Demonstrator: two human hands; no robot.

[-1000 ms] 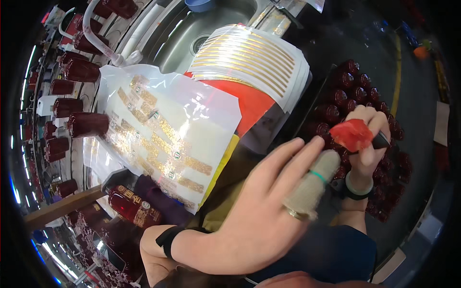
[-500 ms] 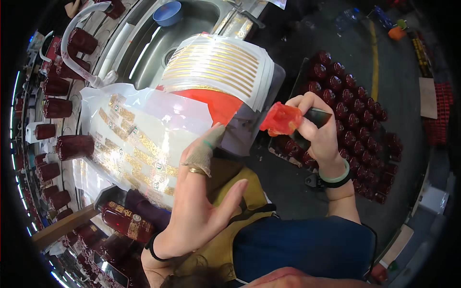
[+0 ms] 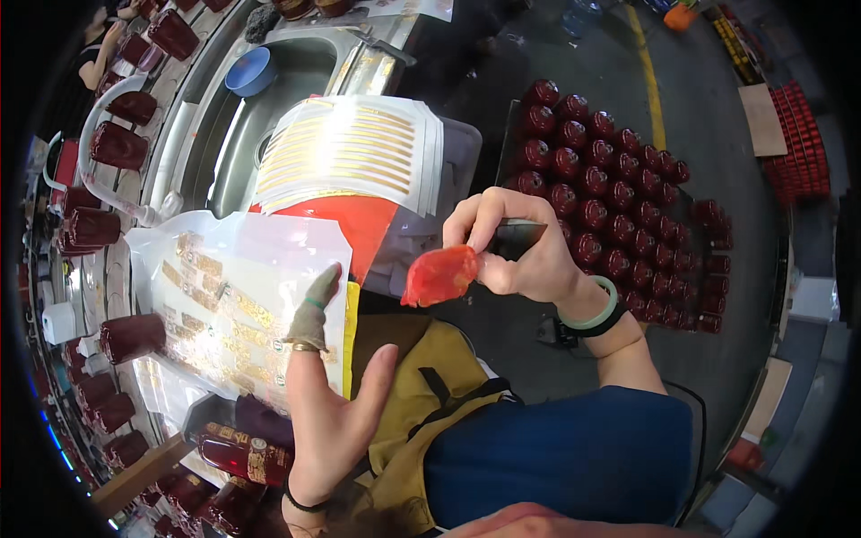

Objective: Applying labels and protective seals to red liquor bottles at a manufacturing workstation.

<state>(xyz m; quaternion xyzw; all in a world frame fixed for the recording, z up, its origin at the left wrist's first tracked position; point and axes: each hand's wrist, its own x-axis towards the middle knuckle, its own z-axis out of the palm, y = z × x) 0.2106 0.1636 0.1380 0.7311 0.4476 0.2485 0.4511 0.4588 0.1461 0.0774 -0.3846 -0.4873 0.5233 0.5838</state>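
Label sheets on the worktop, with one hand on a sheet and the other holding a red piece.

The left hand (image 3: 336, 403) is open, its cloth-capped forefinger pressed on the clear sheet of gold labels (image 3: 229, 309), apparently to pin the sheet flat; it grips nothing. The right hand (image 3: 525, 255) is closed, fingers (image 3: 489, 211) pinching a translucent red piece (image 3: 439, 275) together with a dark flat tool (image 3: 516, 238), held raised above the lap, just right of the sheet, probably kept clear of the adhesive. A stack of gold-striped sheets (image 3: 354, 152) lies over a red sheet (image 3: 359, 224) beside the steel sink (image 3: 269, 117). Dark red jars (image 3: 610, 188) stand in rows on the floor, well apart.
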